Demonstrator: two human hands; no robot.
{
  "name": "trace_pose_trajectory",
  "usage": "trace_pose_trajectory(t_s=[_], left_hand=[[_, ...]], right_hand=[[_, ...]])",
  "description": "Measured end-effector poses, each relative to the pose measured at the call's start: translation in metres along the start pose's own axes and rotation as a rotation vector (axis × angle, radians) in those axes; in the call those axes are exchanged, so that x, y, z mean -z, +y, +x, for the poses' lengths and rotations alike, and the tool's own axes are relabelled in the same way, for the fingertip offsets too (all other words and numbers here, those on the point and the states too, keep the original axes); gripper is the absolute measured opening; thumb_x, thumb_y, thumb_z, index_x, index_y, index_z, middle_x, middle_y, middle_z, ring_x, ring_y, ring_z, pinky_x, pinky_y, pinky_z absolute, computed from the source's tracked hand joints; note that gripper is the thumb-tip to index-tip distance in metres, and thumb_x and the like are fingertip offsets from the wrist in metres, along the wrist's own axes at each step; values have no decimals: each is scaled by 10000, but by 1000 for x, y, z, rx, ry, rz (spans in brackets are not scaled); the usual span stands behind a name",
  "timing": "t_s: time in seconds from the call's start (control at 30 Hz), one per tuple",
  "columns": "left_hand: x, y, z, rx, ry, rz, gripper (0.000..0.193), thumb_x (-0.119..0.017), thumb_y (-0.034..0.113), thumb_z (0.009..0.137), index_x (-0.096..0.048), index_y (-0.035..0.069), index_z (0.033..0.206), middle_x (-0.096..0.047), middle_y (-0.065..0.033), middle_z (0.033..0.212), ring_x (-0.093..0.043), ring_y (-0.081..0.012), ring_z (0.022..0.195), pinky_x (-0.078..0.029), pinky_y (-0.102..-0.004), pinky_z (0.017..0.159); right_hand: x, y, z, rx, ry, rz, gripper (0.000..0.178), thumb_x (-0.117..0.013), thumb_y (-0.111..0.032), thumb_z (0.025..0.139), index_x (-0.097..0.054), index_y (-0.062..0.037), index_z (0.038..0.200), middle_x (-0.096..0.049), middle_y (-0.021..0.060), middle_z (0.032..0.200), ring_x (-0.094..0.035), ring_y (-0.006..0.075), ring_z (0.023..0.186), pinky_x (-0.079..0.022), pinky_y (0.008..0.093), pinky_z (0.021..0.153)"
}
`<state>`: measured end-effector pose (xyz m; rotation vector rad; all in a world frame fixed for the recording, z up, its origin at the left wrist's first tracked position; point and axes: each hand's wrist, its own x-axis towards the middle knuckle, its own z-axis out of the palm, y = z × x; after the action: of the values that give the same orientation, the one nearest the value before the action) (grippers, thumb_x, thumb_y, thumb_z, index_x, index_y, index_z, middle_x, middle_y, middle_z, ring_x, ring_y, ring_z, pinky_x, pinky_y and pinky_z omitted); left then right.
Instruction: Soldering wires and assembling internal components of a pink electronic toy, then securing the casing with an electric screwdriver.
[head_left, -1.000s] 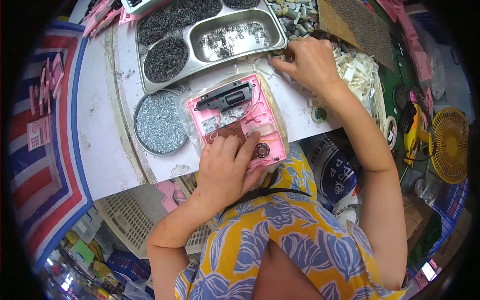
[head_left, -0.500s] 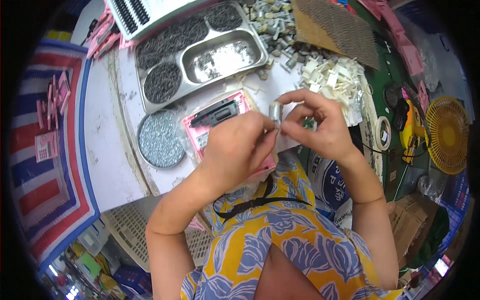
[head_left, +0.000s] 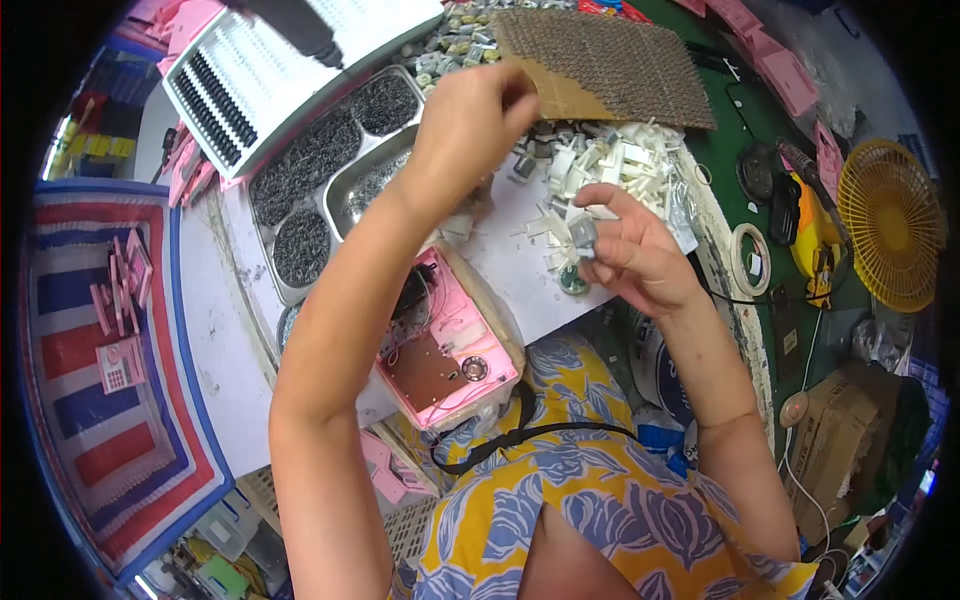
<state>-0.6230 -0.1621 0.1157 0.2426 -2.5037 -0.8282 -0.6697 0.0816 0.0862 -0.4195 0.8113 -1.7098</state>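
Note:
My right hand point(head_left: 640, 250) pinches a small silver motor point(head_left: 583, 236) between thumb and fingers, beside a heap of white plastic parts point(head_left: 625, 160). A small green round piece point(head_left: 572, 280) shows just below that hand. My left hand point(head_left: 470, 125) is stretched forward over the steel tray, close to the cardboard, its fingers curled; whatever may be in them is hidden. Below it, an open pink plastic case point(head_left: 450, 385) rests at the table's near edge, with wires, a brown panel and a round metal part inside. My left forearm covers part of its left side.
Dark screws fill compartments of the steel tray point(head_left: 335, 205). Beyond stand a white rack with black pieces point(head_left: 215, 110) and a hanging dark power screwdriver point(head_left: 300, 30). Loose motors point(head_left: 450, 45) lie beside ridged cardboard point(head_left: 640, 75). At right are a tape roll point(head_left: 750, 257) and yellow fan point(head_left: 888, 225).
My left hand has moved away from the motor, forward over the tray. My right hand keeps the motor, slightly lower. The pink case is now uncovered and its inside looks different; the view has shifted.

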Motion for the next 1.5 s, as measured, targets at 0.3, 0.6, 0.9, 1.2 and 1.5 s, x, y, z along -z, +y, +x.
trace_pose_trajectory(t_s=[0.3, 0.6, 0.9, 1.2, 1.5], left_hand=[[-34, -14, 53, 99, -24, 385, 191, -698, 274, 863, -768, 103, 911, -755, -139, 903, -727, -354, 861, -581, -475, 770], [-48, -8, 63, -102, -62, 597, 172, -681, 255, 857, -750, 105, 905, -758, -135, 907, -735, -343, 874, -584, -463, 740], [-40, -15, 59, -8, 293, 106, 180, -704, 169, 798, -712, 28, 910, -722, -205, 844, -716, -350, 780, -558, -448, 715], [33, 28, -50, 200, 192, -358, 138, -700, 126, 860, -734, 35, 958, -754, -89, 820, -693, -197, 703, -548, -323, 678], [54, 80, -218, 584, -100, -773, 120, -660, -65, 936, -700, -50, 1048, -696, -73, 1016, -655, -114, 888, -544, -253, 785]], right_hand=[[19, -15, -45, -38, 31, -54, 518, -758, -113, 916, -540, 35, 1362, -676, 33, 888, -619, 92, 725, -468, 221, 632], [18, -23, -59, -39, 119, -240, 463, -740, -120, 927, -574, 5, 1340, -660, -1, 830, -616, 75, 724, -468, 212, 637], [10, 5, -48, 72, 157, -1059, 347, -654, -42, 926, -625, -31, 1271, -587, -13, 724, -547, 89, 658, -445, 264, 623], [12, 18, -23, 251, -63, -1700, 361, -646, -38, 848, -640, -45, 1209, -626, 112, 776, -636, 266, 712, -507, 370, 684], [5, 13, -14, 173, -176, -1829, 356, -635, -49, 827, -624, -47, 1183, -637, 160, 804, -636, 344, 761, -503, 439, 714]])
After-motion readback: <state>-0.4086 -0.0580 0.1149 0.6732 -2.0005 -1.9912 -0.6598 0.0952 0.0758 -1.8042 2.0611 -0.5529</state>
